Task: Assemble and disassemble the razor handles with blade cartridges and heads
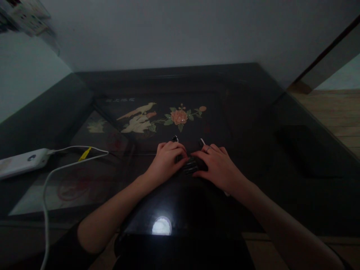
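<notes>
Left hand [166, 159] and right hand [216, 165] both curled, fingertips pinching a small dark ribbed object [191, 165] between them, low at table centre; too dim to tell what it is. Ring on a right-hand finger. Two small dark bits poke up behind the knuckles, unclear. Table [253, 112] is dark, glossy, glass-topped, with inlaid bird [139, 112] and orange flower [179, 116]; pale characters above the bird too small to read. White power bank [21, 162] lies well apart at left, white cable [56, 170] with yellow tag looping off it toward the near edge. Lamp glare [161, 226] on the near edge. Plain wall behind, wood floor right
</notes>
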Motion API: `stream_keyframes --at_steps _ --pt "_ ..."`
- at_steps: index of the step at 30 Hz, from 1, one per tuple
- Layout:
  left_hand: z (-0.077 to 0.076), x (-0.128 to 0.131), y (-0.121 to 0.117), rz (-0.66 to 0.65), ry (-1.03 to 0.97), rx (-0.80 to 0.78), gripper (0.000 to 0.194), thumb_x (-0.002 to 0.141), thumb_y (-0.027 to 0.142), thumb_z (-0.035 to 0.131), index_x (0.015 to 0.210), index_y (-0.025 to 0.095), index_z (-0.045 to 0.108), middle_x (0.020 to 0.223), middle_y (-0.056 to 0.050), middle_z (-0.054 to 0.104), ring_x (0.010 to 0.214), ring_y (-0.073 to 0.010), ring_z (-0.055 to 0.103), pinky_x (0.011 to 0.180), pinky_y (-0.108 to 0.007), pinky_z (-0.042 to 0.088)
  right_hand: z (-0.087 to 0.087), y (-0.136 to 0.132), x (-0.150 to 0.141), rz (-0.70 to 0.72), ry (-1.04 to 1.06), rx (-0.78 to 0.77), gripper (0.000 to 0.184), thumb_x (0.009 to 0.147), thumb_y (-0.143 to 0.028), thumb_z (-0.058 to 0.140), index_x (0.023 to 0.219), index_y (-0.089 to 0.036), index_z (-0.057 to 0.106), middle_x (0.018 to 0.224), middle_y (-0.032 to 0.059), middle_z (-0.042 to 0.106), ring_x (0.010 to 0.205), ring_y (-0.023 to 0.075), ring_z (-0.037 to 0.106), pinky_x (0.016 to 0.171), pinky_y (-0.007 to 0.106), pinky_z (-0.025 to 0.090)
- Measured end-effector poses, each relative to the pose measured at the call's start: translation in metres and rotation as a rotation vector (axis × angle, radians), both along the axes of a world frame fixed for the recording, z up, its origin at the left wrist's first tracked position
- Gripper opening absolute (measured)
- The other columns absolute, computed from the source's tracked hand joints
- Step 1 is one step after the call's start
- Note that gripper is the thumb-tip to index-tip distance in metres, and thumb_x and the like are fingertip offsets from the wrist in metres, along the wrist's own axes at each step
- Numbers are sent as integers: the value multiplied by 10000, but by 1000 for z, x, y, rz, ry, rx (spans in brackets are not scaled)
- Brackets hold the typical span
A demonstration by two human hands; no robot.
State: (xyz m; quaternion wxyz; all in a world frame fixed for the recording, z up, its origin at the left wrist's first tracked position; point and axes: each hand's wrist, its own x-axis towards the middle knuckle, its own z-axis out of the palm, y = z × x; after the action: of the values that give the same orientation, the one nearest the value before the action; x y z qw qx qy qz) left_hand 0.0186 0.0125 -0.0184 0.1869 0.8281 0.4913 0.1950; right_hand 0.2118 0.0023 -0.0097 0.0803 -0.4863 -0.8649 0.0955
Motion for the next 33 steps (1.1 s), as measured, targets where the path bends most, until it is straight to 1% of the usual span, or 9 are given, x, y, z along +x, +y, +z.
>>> stream_keyframes --at_steps 7,13,17,20,25,29,33 --pt "1 0 -1 4 21 13 15 832 195 632 831 208 625 1018 1 675 1002 -187 578 909 -382 291 1 0 0 9 -16 -4 456 702 -397 799 1102 -222 668 1041 81 649 1004 295 558 804 400 389" --pt "-1 1 -1 10 16 17 76 831 175 626 890 220 611 989 7 676 1000 -186 581 894 -374 301 0 0 0 8 -25 7 466 709 -403 794 1119 -228 661 1058 80 650 1015 299 557 813 408 392" --pt "0 -1 -1 2 15 22 86 865 190 591 941 226 609 1004 3 680 1011 -187 584 907 -379 308 -1 0 1 16 -15 25 453 717 -410 785 1118 -236 663 1042 76 651 1000 294 558 804 402 391" --pt "4 -2 -4 -20 47 38 110 890 202 559 986 216 612 1034 -17 681 1021 -196 581 920 -381 330 -2 1 2 14 -10 14 447 716 -402 787 1114 -240 664 1040 72 653 1003 295 557 806 403 388" --pt "10 -5 -11 -81 104 62 214 894 266 562 1095 208 605 1108 -55 664 1074 -224 556 973 -415 340 -2 3 2 3 3 0 432 737 -395 770 1120 -229 657 1045 76 651 1009 291 556 805 396 385" --pt "7 -10 -14 -119 140 66 382 848 354 627 1193 199 571 1195 -77 622 1145 -256 512 1008 -447 337 -4 4 4 -10 9 6 435 748 -384 761 1138 -227 649 1069 93 650 1007 295 557 811 403 387" --pt "5 -12 -15 -117 154 82 473 789 365 696 1212 197 568 1274 -83 573 1227 -282 445 1038 -450 337 -5 5 4 -26 7 16 422 755 -370 755 1136 -223 649 1060 98 651 1005 302 556 813 412 392"
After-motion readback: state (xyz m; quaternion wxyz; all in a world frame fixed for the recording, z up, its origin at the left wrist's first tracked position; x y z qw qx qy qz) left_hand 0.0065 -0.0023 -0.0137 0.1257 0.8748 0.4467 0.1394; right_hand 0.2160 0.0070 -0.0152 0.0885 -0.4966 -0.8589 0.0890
